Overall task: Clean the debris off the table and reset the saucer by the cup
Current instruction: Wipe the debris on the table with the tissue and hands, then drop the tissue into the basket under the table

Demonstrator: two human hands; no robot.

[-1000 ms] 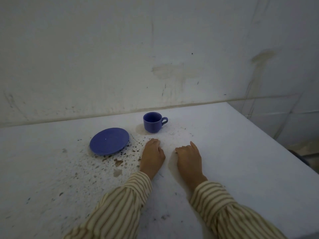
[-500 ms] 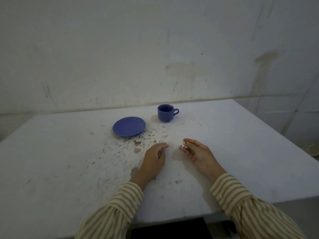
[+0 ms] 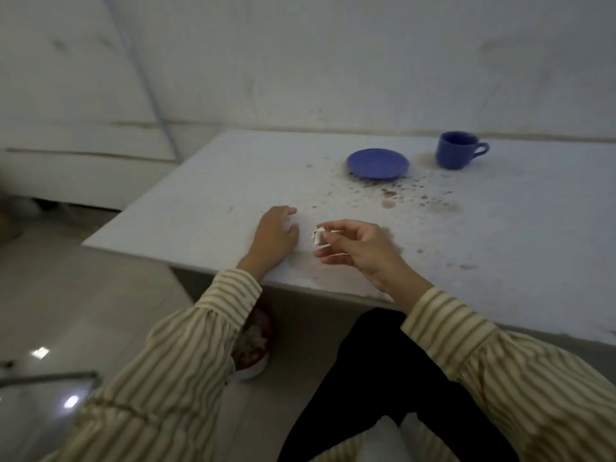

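A blue saucer [image 3: 377, 163] lies on the white table [image 3: 233, 181], with a blue cup [image 3: 455, 155] standing to its right, handle pointing right. Brown debris specks and stains [image 3: 396, 195] are scattered in front of both. My right hand [image 3: 358, 248] hovers near the table's front edge and pinches a small crumpled white scrap [image 3: 318, 235] between thumb and fingers. My left hand [image 3: 275, 236] rests palm down on the table just left of it, fingers loosely curled, holding nothing.
Under the table's front edge, on the tiled floor, stands a red-rimmed bin [image 3: 253, 345] with pale scraps inside. A metal frame [image 3: 50, 378] shows at the lower left. The wall runs behind the table; the table's left corner is close to my left hand.
The view has swung left and down, so cup and saucer now sit at the upper right. Both hands have drawn back to the front edge; the right hand has lifted with the white scrap.
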